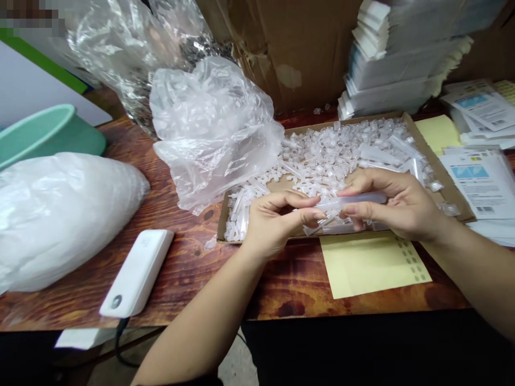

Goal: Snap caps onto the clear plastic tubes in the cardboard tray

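Hands clamped on clear plastic tube (354, 200), left hand (277, 217) pinching its left tip, right hand (396, 206) gripping middle, tube lying left-right

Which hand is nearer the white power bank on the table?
Left. The left hand is above and right of the white power bank, over the tray's near edge. The right hand is farther right, holding the clear tube.

A worn wooden desk (181, 279) stands against brown cardboard (298, 48) at its far edge, with grey floor (241, 370) below its near edge.
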A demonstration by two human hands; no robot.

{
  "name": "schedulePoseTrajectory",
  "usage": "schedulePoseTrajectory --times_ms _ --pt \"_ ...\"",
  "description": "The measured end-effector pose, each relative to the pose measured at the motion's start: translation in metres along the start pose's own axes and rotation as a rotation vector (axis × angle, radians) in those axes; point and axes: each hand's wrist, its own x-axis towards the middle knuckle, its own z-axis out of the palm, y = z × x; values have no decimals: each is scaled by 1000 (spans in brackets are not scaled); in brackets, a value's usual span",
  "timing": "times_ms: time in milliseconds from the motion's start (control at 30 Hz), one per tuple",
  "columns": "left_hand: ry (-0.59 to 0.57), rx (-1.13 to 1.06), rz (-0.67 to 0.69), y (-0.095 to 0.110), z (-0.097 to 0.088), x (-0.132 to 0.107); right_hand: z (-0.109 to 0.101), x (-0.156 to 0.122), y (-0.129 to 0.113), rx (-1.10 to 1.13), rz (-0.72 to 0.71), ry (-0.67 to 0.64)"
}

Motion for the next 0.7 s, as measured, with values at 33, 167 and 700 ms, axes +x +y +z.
schedulePoseTrajectory --times_ms 33,167,700 --pt "-9 -68 -42 1 1 0 3 -2 -1 -10 -22 25" --pt "-73 -107 15 4 5 -5 15 -9 -5 27 -29 103" --pt "-84 -199 -179 -7 17 -8 28 -8 9 -380 -213 -26"
